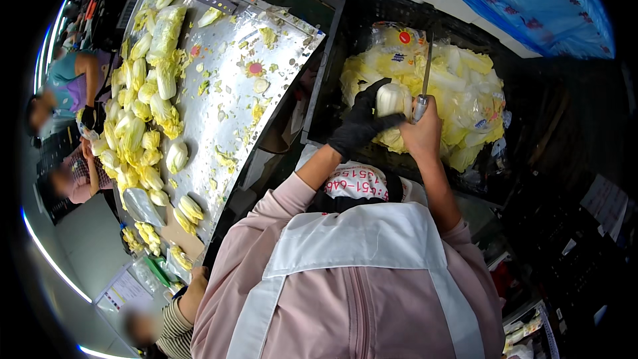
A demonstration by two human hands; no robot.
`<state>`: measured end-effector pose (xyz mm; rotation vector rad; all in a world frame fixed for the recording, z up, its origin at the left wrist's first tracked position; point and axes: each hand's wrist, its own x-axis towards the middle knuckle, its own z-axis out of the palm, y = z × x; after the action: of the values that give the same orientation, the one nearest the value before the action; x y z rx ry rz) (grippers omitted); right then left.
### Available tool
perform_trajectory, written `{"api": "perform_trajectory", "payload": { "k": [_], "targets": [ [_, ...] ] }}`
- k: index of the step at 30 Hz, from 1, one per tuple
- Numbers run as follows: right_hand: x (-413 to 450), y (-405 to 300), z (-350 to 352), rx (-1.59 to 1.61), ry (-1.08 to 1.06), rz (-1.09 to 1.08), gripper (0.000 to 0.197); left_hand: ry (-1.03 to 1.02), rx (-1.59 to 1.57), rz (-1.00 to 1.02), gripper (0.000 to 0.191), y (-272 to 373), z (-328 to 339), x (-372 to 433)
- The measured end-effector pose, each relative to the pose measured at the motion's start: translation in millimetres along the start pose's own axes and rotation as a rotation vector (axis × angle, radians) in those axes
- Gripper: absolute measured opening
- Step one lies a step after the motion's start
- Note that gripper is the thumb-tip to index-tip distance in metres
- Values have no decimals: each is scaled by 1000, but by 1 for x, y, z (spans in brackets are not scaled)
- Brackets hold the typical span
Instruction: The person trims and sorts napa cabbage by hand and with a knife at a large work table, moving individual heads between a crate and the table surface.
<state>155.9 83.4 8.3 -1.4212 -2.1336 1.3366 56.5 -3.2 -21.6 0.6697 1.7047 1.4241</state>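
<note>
My left hand (363,122), in a black glove, holds a trimmed napa cabbage (394,100) with its pale base up, fingers spread around the left and near sides. Close to the cabbage's right side, my bare right hand (423,127) grips the metal handle of a long-bladed knife (427,67); the blade points away from me. Both hands are over a black plastic crate (321,85) that holds a heap of loose cabbage leaves (466,75) and clear printed plastic wrappers (394,40). Whether the blade touches the cabbage, I cannot tell.
A metal table (219,109) at left carries many napa cabbages (132,134), leaf scraps and a clear bag (143,205). Co-workers (75,80) stand beyond it; another person's arm (194,296) reaches in at lower left. Blue plastic sheeting (548,5) lies at upper right, dark crates (563,249) at right.
</note>
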Motion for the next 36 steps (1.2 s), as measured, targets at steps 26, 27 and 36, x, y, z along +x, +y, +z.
{"api": "perform_trajectory", "payload": {
  "k": [26, 27, 36],
  "targets": [
    [12, 19, 5, 424, -278, -58, 28, -3, -465, -380, 40, 9, -40, -1],
    [10, 18, 5, 384, -272, -73, 28, -34, -335, -296, 39, 12, -36, -1],
    [28, 40, -24, 57, -144, 74, 23, -154, -1216, -666, 46, 13, -55, -5]
  ]
}}
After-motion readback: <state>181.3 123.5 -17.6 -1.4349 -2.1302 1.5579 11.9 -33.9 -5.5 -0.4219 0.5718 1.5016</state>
